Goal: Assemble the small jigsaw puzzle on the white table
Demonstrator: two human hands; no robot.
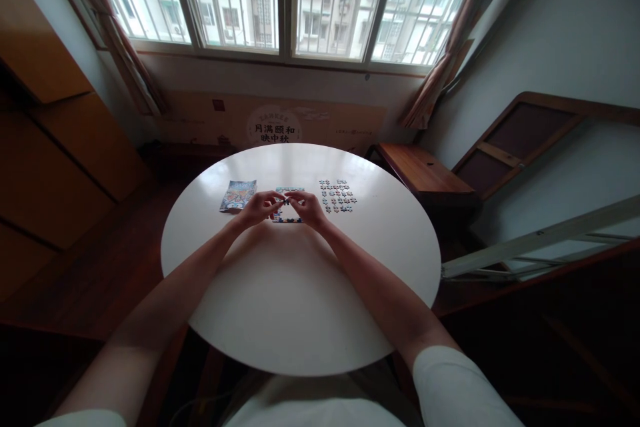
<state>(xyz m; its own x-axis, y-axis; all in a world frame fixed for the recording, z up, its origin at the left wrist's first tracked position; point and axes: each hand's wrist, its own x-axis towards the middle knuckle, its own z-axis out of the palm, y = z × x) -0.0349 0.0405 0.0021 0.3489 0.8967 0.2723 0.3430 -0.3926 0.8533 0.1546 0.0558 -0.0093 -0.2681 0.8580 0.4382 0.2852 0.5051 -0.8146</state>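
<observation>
On the white round table lies a partly assembled jigsaw puzzle [290, 220], its border joined and the white tabletop showing through its middle. Over its left side my left hand [262, 207] is closed in a pinch. From the right, my right hand [309, 207] pinches too, and its fingertips meet those of the left. A small dark jigsaw piece [286, 201] shows between the fingertips, partly covered by them. Loose jigsaw pieces [338, 196] lie spread in rough rows to the right. Left of my hands is a colourful printed picture sheet [239, 195].
The round table [295, 293] stands before a barred window [285, 0]. A wooden bench [425, 170] is at its back right, with a wooden framed panel [520, 137] leaning behind. Wooden cabinets [65, 147] line the left, and a pale metal frame [540, 247] stands at right.
</observation>
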